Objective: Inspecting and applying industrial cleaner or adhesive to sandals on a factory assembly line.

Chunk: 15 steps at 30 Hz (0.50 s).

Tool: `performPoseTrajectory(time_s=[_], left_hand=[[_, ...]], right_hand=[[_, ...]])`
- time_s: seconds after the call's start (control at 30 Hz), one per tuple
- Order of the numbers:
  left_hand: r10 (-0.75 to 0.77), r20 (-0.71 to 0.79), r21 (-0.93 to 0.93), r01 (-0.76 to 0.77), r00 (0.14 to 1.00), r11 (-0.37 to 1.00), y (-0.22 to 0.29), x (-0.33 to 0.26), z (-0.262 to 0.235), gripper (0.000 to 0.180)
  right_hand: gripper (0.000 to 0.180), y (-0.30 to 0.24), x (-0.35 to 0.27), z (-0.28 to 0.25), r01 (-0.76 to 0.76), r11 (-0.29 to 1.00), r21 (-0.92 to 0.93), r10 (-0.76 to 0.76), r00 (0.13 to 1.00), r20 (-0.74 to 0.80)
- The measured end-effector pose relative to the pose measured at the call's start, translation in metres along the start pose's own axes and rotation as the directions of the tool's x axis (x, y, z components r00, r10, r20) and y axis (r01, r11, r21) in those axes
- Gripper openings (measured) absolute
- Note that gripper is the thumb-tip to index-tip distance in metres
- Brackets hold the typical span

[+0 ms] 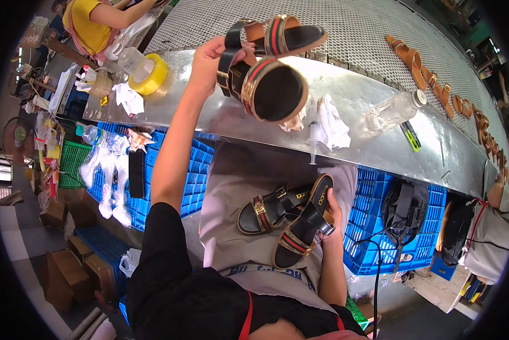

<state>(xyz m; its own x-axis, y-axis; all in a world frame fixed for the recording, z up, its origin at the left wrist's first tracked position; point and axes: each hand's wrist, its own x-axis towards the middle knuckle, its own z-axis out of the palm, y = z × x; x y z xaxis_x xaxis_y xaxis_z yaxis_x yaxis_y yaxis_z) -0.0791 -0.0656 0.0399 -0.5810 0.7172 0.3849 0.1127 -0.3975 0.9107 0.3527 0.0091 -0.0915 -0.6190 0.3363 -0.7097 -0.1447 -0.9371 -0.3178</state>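
Note:
My left hand is raised over the metal ledge, fingers closed on the black straps of a pair of sandals. These have black footbeds and bands striped green and red with gold edging. Down at my lap, my right hand grips a similar black sandal by its side, its thumb near the heel end. Another black sandal lies beside it on the pale apron over my lap, partly behind the held one.
On the metal ledge are a clear bottle, a cutter knife, a syringe, white tissue and yellow tape. Brown sandals line the mesh belt. Blue crates flank my legs. A co-worker in yellow is at far left.

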Motion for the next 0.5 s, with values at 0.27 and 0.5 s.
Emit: performPoseTrajectory(time_s=[0.27,0.5], left_hand=[[0.219,-0.353,0.898,0.264,0.91,0.351,0.081,-0.051,0.02,0.029],[0.113,-0.434,0.88,0.393,0.894,0.268,0.063,-0.116,-0.006,0.026]], right_hand=[[0.043,-0.001,0.001,0.001,-0.013,1.0,0.01,0.012,0.997,0.082],[0.047,-0.002,0.002,0.001,0.022,0.998,-0.053,-0.02,0.998,0.055]])
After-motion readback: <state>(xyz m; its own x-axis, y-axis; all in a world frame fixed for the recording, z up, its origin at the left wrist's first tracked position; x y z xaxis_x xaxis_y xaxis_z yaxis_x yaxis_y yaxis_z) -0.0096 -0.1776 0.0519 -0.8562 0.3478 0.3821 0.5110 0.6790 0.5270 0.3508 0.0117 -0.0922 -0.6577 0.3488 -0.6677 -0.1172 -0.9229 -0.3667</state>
